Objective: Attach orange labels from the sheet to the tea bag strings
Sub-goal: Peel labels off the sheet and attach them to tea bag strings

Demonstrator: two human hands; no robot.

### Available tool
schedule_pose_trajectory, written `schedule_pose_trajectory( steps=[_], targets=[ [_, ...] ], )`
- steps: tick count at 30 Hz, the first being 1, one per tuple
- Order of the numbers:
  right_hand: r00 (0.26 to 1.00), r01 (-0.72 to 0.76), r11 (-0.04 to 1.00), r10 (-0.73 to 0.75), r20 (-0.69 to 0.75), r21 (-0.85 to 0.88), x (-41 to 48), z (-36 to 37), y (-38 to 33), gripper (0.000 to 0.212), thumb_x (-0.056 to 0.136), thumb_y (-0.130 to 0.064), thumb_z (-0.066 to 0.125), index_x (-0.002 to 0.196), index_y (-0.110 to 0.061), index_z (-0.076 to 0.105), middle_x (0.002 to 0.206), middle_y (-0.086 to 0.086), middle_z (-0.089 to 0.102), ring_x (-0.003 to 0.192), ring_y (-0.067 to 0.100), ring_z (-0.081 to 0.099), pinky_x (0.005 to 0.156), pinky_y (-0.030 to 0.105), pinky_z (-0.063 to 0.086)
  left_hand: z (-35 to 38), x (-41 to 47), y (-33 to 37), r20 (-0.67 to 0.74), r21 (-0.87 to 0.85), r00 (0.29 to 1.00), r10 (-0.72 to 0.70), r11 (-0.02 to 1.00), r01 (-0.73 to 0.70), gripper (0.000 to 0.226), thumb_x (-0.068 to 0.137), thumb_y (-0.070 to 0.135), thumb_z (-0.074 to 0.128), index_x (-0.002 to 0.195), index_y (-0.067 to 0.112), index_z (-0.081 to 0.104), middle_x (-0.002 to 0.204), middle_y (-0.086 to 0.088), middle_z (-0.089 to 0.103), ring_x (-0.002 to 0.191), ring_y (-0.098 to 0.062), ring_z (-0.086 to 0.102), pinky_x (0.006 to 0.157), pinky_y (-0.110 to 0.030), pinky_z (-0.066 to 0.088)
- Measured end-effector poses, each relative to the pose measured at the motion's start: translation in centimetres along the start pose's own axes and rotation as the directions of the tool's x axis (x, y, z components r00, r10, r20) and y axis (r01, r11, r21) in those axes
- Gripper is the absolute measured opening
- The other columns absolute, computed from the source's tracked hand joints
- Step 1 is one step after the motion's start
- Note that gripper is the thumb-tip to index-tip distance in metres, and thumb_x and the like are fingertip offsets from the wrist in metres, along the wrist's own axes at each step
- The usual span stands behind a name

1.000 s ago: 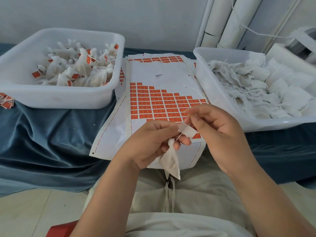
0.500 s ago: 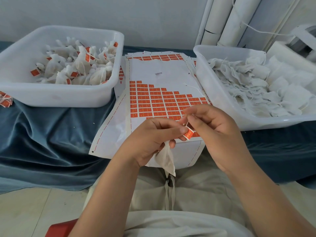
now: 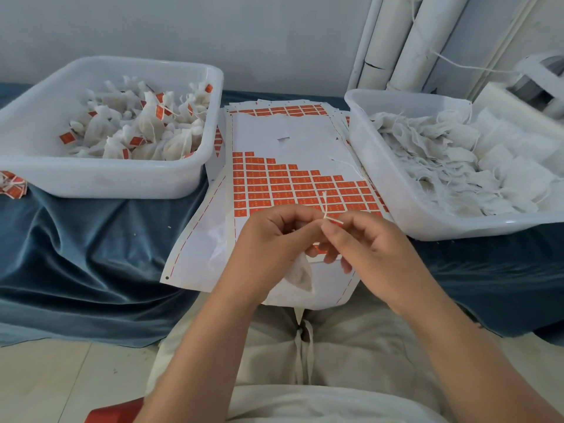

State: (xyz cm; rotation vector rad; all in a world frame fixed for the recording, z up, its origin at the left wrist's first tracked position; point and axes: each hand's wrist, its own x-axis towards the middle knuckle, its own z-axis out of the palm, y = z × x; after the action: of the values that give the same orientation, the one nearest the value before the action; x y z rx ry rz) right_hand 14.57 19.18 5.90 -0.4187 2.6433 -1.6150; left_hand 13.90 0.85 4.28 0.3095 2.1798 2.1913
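A white sheet of orange labels (image 3: 293,184) lies on the blue cloth between two bins. Over its near end my left hand (image 3: 268,239) holds a white tea bag (image 3: 300,274), which hangs below the fingers. My right hand (image 3: 363,242) meets the left at the fingertips, and both pinch the tea bag's string (image 3: 326,209), whose loose ends stick up above them. An orange label (image 3: 320,248) shows partly under the fingers.
A white bin (image 3: 100,181) at the left holds tea bags with orange labels. A white bin (image 3: 396,190) at the right holds plain tea bags. More label sheets lie under the top one. White pipes (image 3: 406,41) stand at the back right.
The label was held up between both hands' fingertips; now it sits lower under the fingers and the string ends stick up. The tea bag stays hanging from my left hand.
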Motion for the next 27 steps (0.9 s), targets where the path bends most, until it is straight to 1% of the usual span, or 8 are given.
schedule_pose_trajectory(
  steps=[2,5,11,16,18,21,24,27],
  targets=[
    [0.997,0.068,0.99,-0.073,-0.031,-0.12,-0.1,-0.2,0.1,0.044,0.096,-0.059,0.054,0.091,-0.019,0.07,0.078,-0.01,0.073,0.073,0.008,0.07,0.068,0.019,0.055,0.1,0.0,0.1,-0.006,0.001,1.0,-0.019,1.0,0.019,0.011,0.099,0.021,0.071,0.099,0.018,0.081,0.086,0.002,0.079,0.069,-0.005,0.069,0.065,-0.014,0.052],
    [0.989,0.124,0.966,-0.139,-0.052,-0.225,0.0,-0.2,0.0,0.037,0.1,-0.055,0.047,0.085,-0.025,0.063,0.074,-0.012,0.065,0.068,0.013,0.063,0.061,0.02,0.05,0.3,-0.1,0.3,-0.01,0.002,0.999,-0.052,0.999,0.052,0.012,0.101,0.022,0.068,0.097,0.02,0.08,0.083,0.003,0.078,0.064,-0.003,0.067,0.061,-0.01,0.049],
    [0.985,0.141,0.977,-0.154,-0.074,-0.162,-0.4,1.0,0.4,0.035,0.111,-0.033,0.042,0.081,-0.016,0.052,0.067,0.002,0.057,0.057,0.019,0.052,0.053,0.03,0.044,0.7,-0.4,1.0,-0.007,0.082,1.0,-0.022,0.996,0.023,0.015,0.103,0.023,0.065,0.093,0.021,0.076,0.081,0.003,0.077,0.068,-0.005,0.068,0.069,-0.016,0.055],
    [0.992,0.113,0.982,-0.12,-0.042,-0.15,-0.5,1.4,0.3,0.035,0.111,-0.032,0.037,0.082,-0.019,0.052,0.072,-0.001,0.062,0.061,0.016,0.057,0.058,0.027,0.047,0.6,-0.5,1.6,-0.061,0.183,0.998,-0.031,0.982,0.041,0.014,0.103,0.026,0.065,0.093,0.023,0.075,0.08,0.009,0.076,0.074,-0.003,0.071,0.07,-0.014,0.055],
    [0.991,0.122,0.982,-0.128,-0.036,-0.141,-0.5,1.1,0.2,0.04,0.113,-0.033,0.036,0.079,-0.024,0.054,0.072,0.0,0.063,0.062,0.019,0.058,0.059,0.031,0.049,0.2,-0.3,2.0,-0.128,0.213,0.991,-0.03,0.975,0.057,0.014,0.103,0.03,0.064,0.094,0.026,0.073,0.081,0.013,0.074,0.073,-0.002,0.071,0.066,-0.014,0.055],
    [0.991,0.105,0.991,-0.112,-0.079,-0.087,-0.4,0.2,0.2,0.036,0.104,-0.037,0.036,0.075,-0.029,0.056,0.07,0.002,0.063,0.059,0.017,0.057,0.057,0.025,0.05,-2.3,0.6,4.0,-0.324,0.216,0.945,-0.03,0.971,0.105,0.016,0.103,0.039,0.061,0.093,0.029,0.07,0.082,0.014,0.074,0.07,-0.002,0.072,0.063,-0.018,0.057],
    [0.985,0.093,0.994,-0.101,-0.143,-0.058,-0.1,-0.8,0.1,0.04,0.102,-0.05,0.035,0.077,-0.03,0.059,0.069,0.001,0.064,0.057,0.012,0.057,0.057,0.015,0.048,-6.7,2.1,7.1,-0.422,0.235,0.903,0.077,0.972,0.027,0.021,0.099,0.043,0.066,0.085,0.03,0.074,0.073,0.014,0.074,0.058,0.003,0.065,0.052,-0.012,0.05],
    [0.985,0.086,0.995,-0.092,-0.145,-0.052,0.0,-1.0,0.1,0.05,0.107,-0.061,0.035,0.077,-0.03,0.062,0.068,0.0,0.065,0.058,0.011,0.058,0.059,0.012,0.048,-11.5,4.6,10.8,-0.481,0.388,0.818,0.316,0.913,-0.125,0.024,0.091,0.043,0.074,0.075,0.026,0.074,0.075,0.01,0.076,0.055,0.0,0.062,0.052,-0.014,0.049]
  ],
)
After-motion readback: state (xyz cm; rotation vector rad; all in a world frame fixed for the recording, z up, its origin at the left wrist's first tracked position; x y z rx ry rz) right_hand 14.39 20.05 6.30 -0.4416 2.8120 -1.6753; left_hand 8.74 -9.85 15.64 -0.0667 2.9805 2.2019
